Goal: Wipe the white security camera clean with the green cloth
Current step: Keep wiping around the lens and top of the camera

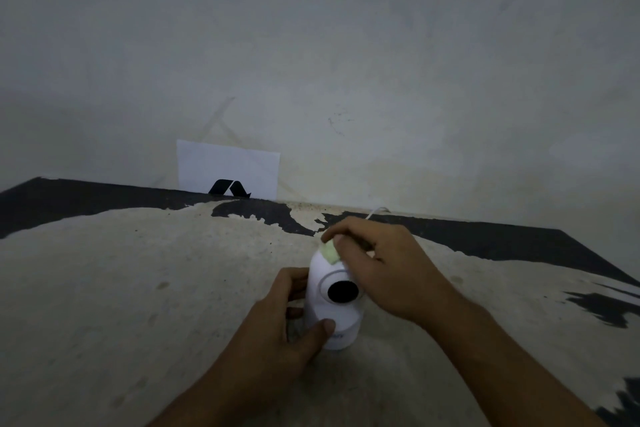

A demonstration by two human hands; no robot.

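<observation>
The white security camera [323, 312] stands upright on the worn table, its round black lens [343, 291] facing me. My left hand [280, 326] grips its left side and base, thumb across the lower front. My right hand [377, 267] comes from the right and holds a small folded piece of pale green cloth [329, 252], pressed against the top of the camera's head. Most of the cloth is hidden under my fingers.
The table [138, 288] is pale with peeled black patches and meets a grey wall. A white card with a black logo [227, 170] leans on the wall at the back. A thin white cable [375, 211] runs back from the camera over the table's far edge.
</observation>
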